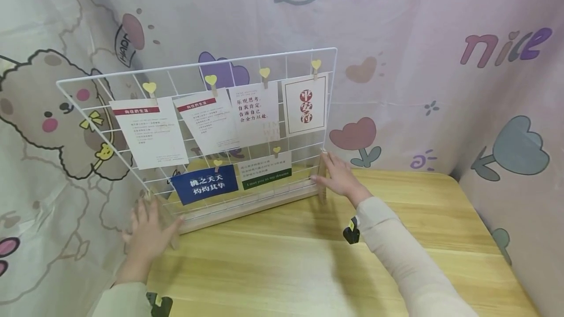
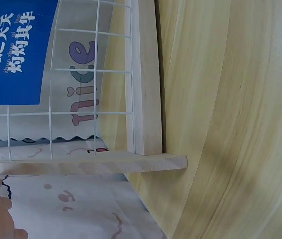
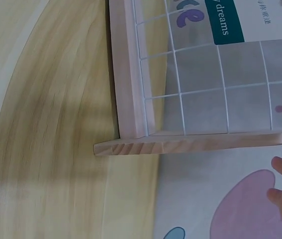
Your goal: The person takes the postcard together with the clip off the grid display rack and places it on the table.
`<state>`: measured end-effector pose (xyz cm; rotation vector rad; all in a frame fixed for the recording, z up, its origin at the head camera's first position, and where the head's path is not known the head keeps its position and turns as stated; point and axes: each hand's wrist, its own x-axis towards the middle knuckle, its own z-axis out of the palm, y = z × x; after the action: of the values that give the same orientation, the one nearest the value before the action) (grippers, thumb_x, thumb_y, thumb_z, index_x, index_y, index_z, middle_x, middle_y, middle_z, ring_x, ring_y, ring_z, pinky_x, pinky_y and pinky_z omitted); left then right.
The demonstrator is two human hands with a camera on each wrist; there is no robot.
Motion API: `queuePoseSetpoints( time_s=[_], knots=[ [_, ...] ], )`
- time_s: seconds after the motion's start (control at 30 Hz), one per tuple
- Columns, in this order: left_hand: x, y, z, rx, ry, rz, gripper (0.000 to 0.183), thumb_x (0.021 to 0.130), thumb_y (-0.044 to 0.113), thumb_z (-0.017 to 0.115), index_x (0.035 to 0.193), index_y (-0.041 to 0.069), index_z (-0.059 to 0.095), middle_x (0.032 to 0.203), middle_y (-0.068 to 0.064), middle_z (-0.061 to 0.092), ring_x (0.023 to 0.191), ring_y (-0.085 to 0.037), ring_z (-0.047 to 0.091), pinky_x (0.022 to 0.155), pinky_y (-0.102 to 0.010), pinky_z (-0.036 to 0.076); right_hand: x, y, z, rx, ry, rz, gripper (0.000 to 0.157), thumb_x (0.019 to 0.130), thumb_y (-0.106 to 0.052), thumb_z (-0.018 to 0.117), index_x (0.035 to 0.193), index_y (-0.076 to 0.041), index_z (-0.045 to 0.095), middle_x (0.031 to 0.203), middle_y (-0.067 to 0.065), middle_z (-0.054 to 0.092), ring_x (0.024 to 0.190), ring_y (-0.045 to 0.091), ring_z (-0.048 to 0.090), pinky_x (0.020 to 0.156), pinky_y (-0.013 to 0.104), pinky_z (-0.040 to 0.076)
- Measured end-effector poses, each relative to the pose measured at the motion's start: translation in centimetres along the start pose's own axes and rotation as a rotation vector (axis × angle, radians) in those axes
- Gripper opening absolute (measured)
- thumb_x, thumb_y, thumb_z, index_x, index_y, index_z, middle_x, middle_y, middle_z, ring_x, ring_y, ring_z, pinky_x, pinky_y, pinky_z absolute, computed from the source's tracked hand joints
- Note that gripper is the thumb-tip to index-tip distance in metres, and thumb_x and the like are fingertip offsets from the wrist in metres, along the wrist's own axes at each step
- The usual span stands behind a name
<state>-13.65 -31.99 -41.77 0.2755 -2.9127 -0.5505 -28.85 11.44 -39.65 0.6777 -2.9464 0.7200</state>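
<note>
A white wire grid (image 1: pixel 198 65) stands tilted in a wooden base (image 1: pixel 251 208). Yellow heart clips (image 1: pixel 150 87) hold several cards on it, among them a blue card (image 1: pixel 204 184), a green-edged white card (image 1: pixel 266 170) and a red-lettered card (image 1: pixel 305 105). My left hand (image 1: pixel 150 231) is at the left end of the stand, thumb and fingers spread about the tip of the left wooden upright (image 2: pixel 91 166). At the other end, my right hand (image 1: pixel 341 176) has its fingers spread around the tip of the right upright (image 3: pixel 190 144).
The stand rests on a wood-grain table (image 1: pixel 273 263) with a rounded back corner. Behind and to both sides hang printed curtains (image 1: pixel 405 87) with hearts, flowers and a bear. Black wrist cameras (image 1: pixel 351 231) sit below both sleeves.
</note>
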Motion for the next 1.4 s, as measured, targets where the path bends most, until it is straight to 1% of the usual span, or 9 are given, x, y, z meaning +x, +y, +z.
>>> queuePoseSetpoints(
  time_s=[0.27, 0.37, 0.53, 0.8, 0.93, 1.03, 1.1, 1.27, 1.4],
  knots=[
    [0.7, -0.7, -0.1, 0.004, 0.030, -0.029, 0.086, 0.084, 0.056, 0.036, 0.136, 0.001, -0.006, 0.135, -0.029, -0.011, 0.119, -0.051, -0.006, 0.071, -0.075, -0.006, 0.7, 0.0, 0.3, 0.040, 0.008, 0.016, 0.076, 0.083, -0.047, 0.048, 0.138, -0.009, 0.012, 0.140, 0.019, 0.013, 0.125, 0.034, 0.014, 0.101, 0.048, 0.008],
    [0.8, -0.7, -0.2, -0.008, 0.037, -0.027, 0.085, 0.084, 0.054, 0.037, 0.136, 0.002, -0.007, 0.136, -0.029, -0.010, 0.119, -0.051, -0.004, 0.071, -0.076, -0.006, 1.0, 0.1, 0.5, 0.059, 0.010, 0.019, 0.075, 0.083, -0.047, 0.048, 0.138, -0.010, 0.012, 0.140, 0.019, 0.013, 0.125, 0.035, 0.015, 0.100, 0.049, 0.011],
    [1.0, -0.4, -0.5, -0.028, 0.043, -0.020, 0.084, 0.085, 0.052, 0.037, 0.136, 0.000, -0.006, 0.137, -0.026, -0.012, 0.119, -0.051, -0.003, 0.072, -0.076, -0.003, 1.4, 0.3, 0.7, 0.073, 0.013, 0.044, 0.072, 0.085, -0.046, 0.046, 0.138, -0.011, 0.013, 0.140, 0.019, 0.014, 0.125, 0.035, 0.015, 0.100, 0.049, 0.013],
    [1.5, -0.1, -0.3, -0.067, 0.059, -0.013, 0.084, 0.085, 0.050, 0.039, 0.135, -0.004, -0.002, 0.137, -0.028, -0.003, 0.118, -0.053, 0.002, 0.073, -0.076, -0.004, 1.6, 0.4, 0.7, 0.077, 0.030, 0.071, 0.068, 0.086, -0.041, 0.046, 0.137, -0.007, 0.018, 0.138, 0.020, 0.018, 0.125, 0.034, 0.017, 0.101, 0.046, 0.013],
    [1.9, -0.3, -0.1, -0.095, 0.066, -0.011, 0.083, 0.085, 0.049, 0.040, 0.135, -0.004, 0.000, 0.138, -0.027, -0.003, 0.119, -0.052, 0.003, 0.074, -0.076, 0.001, 1.9, 0.6, 0.8, 0.090, 0.038, 0.084, 0.066, 0.087, -0.043, 0.044, 0.137, -0.007, 0.019, 0.138, 0.020, 0.019, 0.125, 0.033, 0.017, 0.101, 0.046, 0.015],
    [2.1, -0.6, 0.0, -0.131, 0.065, -0.011, 0.083, 0.086, 0.048, 0.041, 0.135, -0.003, -0.001, 0.138, -0.026, -0.005, 0.119, -0.051, 0.003, 0.075, -0.075, 0.001, 2.2, 0.6, 0.9, 0.107, 0.049, 0.086, 0.065, 0.087, -0.041, 0.043, 0.136, -0.006, 0.020, 0.137, 0.020, 0.021, 0.125, 0.032, 0.019, 0.101, 0.044, 0.016],
    [2.1, -0.7, 0.1, -0.166, 0.061, -0.011, 0.082, 0.086, 0.048, 0.041, 0.135, -0.003, -0.002, 0.138, -0.026, -0.006, 0.120, -0.050, 0.002, 0.075, -0.075, -0.001, 2.4, 0.5, 1.0, 0.128, 0.054, 0.084, 0.064, 0.088, -0.040, 0.044, 0.135, -0.004, 0.020, 0.137, 0.021, 0.021, 0.124, 0.033, 0.020, 0.100, 0.044, 0.017],
    [2.1, -0.5, 0.1, -0.255, 0.065, -0.041, 0.081, 0.087, 0.044, 0.041, 0.135, -0.001, -0.005, 0.138, -0.024, -0.011, 0.120, -0.049, -0.001, 0.076, -0.074, -0.002, 2.6, 0.1, 1.1, 0.176, 0.075, 0.099, 0.063, 0.088, -0.039, 0.044, 0.135, -0.002, 0.022, 0.136, 0.022, 0.022, 0.123, 0.033, 0.022, 0.100, 0.044, 0.019],
    [2.1, -0.1, 0.3, -0.282, 0.083, -0.074, 0.079, 0.088, 0.042, 0.042, 0.135, -0.001, -0.005, 0.139, -0.023, -0.012, 0.120, -0.049, 0.002, 0.079, -0.073, -0.002, 2.5, 0.0, 1.1, 0.194, 0.096, 0.110, 0.062, 0.088, -0.038, 0.044, 0.134, -0.002, 0.023, 0.135, 0.022, 0.023, 0.123, 0.033, 0.022, 0.100, 0.045, 0.019]
  ],
)
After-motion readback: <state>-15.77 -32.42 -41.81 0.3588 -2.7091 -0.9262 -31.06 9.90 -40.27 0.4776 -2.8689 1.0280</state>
